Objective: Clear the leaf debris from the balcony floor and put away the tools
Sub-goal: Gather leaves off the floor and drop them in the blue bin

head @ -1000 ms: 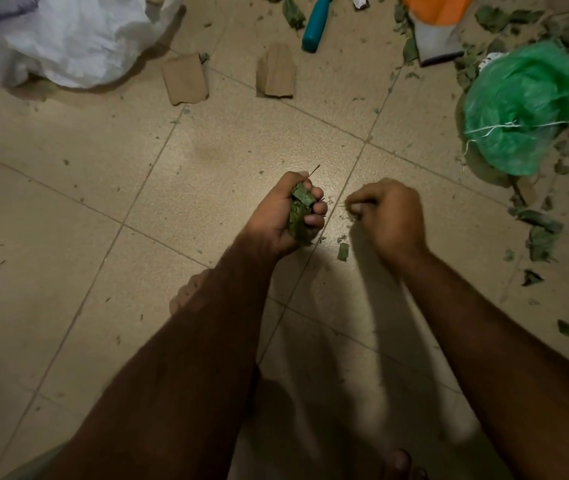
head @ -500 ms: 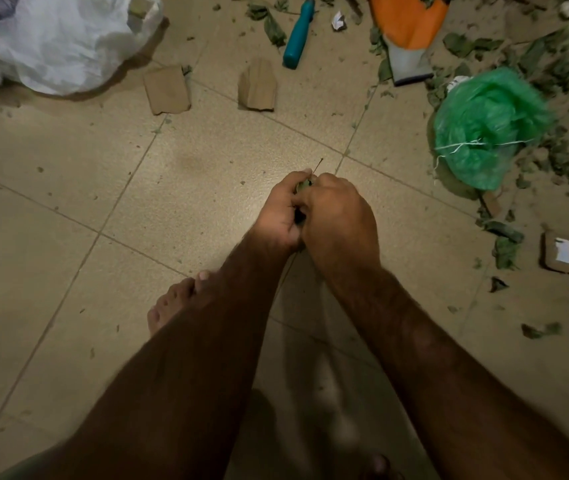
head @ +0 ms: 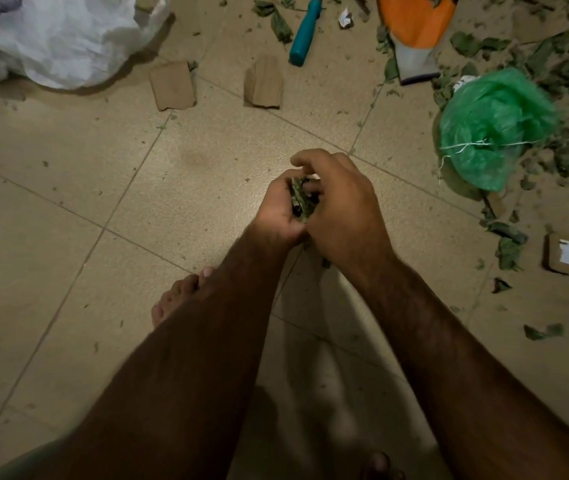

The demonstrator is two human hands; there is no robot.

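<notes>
Right hand [head: 342,209] has come off the floor tile, where it was picking a second ago, and now sits against the left hand [head: 278,211]; camera view has shifted slightly too, so the litter on the right sits lower in view.

Left hand: fingers curled up around a leaf wad [head: 299,200], clenched on it; the wad shows dark green in the gap between the two hands, above the palm and raised off the floor [head: 68,209].

Right hand: knuckles up, overlapping the left from the right side; forefinger lifted free above the wad, other fingers bent down toward it; tips hidden, so cannot tell whether they pinch any leaf or only press on it.

Loose leaves [head: 509,247] lie scattered over the tiles to the right, well apart from both hands; thickest in the upper right corner around a green mesh bag [head: 494,126] with white string across it.

Along the top: teal-handled tool [head: 305,31] lying flat; orange glove [head: 414,32] just to its right; two cardboard scraps [head: 172,85] nearer the hands; white sack [head: 61,39] in the upper left.

Small cardboard box [head: 568,258] with a white label at the right edge; bare foot [head: 179,294] on the tile beneath the left forearm.
</notes>
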